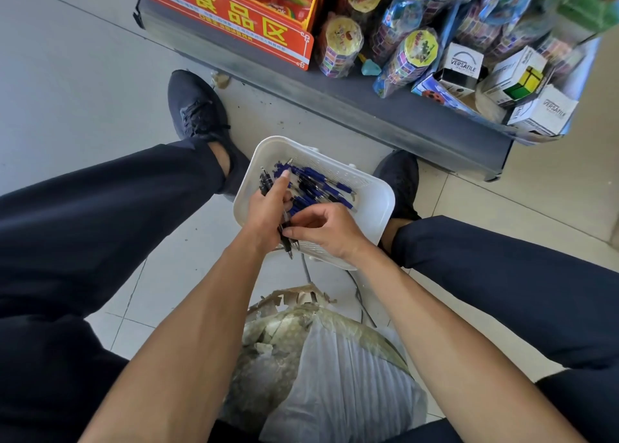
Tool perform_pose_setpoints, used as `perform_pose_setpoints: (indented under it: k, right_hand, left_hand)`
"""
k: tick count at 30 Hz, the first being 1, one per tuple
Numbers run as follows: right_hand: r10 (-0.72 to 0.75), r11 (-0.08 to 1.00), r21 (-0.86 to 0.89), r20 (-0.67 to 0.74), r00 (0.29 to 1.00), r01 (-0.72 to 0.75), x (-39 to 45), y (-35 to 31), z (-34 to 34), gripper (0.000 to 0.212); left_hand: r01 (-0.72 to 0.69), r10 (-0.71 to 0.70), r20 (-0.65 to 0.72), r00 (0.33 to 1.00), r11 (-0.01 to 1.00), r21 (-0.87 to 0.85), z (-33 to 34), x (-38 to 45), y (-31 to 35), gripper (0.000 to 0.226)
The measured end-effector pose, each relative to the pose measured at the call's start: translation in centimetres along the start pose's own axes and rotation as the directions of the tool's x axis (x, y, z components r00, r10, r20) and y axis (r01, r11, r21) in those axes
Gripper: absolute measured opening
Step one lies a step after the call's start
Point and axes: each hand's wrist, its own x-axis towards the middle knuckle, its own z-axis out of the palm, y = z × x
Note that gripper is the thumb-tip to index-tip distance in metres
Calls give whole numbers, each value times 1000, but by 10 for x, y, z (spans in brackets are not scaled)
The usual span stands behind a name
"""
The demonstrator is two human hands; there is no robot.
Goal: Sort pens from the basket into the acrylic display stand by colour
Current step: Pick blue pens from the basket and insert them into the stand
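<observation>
Two hands: both worked over the basket (375,204) on the floor (83,74).
Left hand (266,209): gripped a bundle of dark pens (287,241).
Right hand (323,230): pinched that bundle.
Blue pens (321,188): lay loose in basket.

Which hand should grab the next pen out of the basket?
Right, probably. The left hand already grips a bundle of dark pens, so it is occupied. The right hand only pinches at that bundle beside the blue pens loose in the white basket, so it frees easily.
</observation>
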Motion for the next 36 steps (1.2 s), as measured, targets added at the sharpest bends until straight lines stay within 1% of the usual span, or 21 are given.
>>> perform_pose_setpoints:
  k: [2, 3, 5, 8, 10, 12, 14, 16, 18, 21, 23, 26, 30, 33, 36]
  right_hand:
    - [1, 1000, 4, -9, 1000, -1, 0, 2, 2, 13]
    - [4, 1000, 24, -32, 999, -3, 1, 4, 2, 17]
    - [37, 998, 63, -105, 994, -30, 2, 11, 3, 26]
    - [113, 994, 34, -213, 971, -108, 4, 21, 2, 25]
    - [150, 984, -53, -261, 954, -169, 8, 28, -1, 20]
    - [164, 956, -190, -283, 945, -223, 13, 37, -5, 7]
    - [131, 891, -393, -254, 958, -226, 19, 45, -8, 12]
    - [78, 789, -590, -180, 981, -171, 26, 51, -9, 18]
    - [83, 729, -667, -133, 988, -151, 33, 52, -7, 26]
    - [141, 697, -692, -123, 982, -187, 43, 53, -3, 32]
    - [151, 675, -709, -136, 979, -203, 46, 56, 1, 26]
    - [192, 613, -754, -148, 970, -236, 50, 57, 6, 15]
    - [221, 562, -781, -178, 959, -274, 48, 59, 8, 14]
    - [226, 564, -776, -185, 956, -283, 46, 58, 8, 18]
    - [243, 618, -731, -170, 955, -287, 43, 54, 6, 17]
  left_hand:
    - [10, -10, -10, 1000, 1000, 7, 2, -1, 1, 34]
    - [18, -18, -6, 1000, 1000, 11, 3, -1, 2, 37]
    - [26, -26, 11, 1000, 1000, 11, 4, -1, 1, 40]
    - [25, -26, 47, 999, 1000, 13, 2, 3, -1, 42]
    - [58, -56, 53, 997, 998, -37, -1, 5, -3, 38]
    - [90, -84, 59, 995, 990, -109, -3, 7, -2, 33]
    - [100, -90, 85, 992, 987, -124, -4, 7, 0, 33]
    - [98, -86, 124, 989, 990, -100, -7, 7, 0, 42]
    - [102, -83, 163, 983, 988, -114, -8, 6, 1, 50]
    - [106, -77, 189, 979, 983, -153, -9, 4, 3, 55]
    - [116, -85, 195, 977, 982, -152, -9, 5, 3, 56]
    - [126, -103, 177, 979, 984, -122, -8, 5, 4, 55]
    - [111, -102, 118, 988, 991, -76, -4, 4, 4, 51]
    - [141, -138, 63, 988, 989, -41, -3, 6, 2, 45]
    - [137, -140, 83, 987, 990, 39, -2, 7, 1, 38]
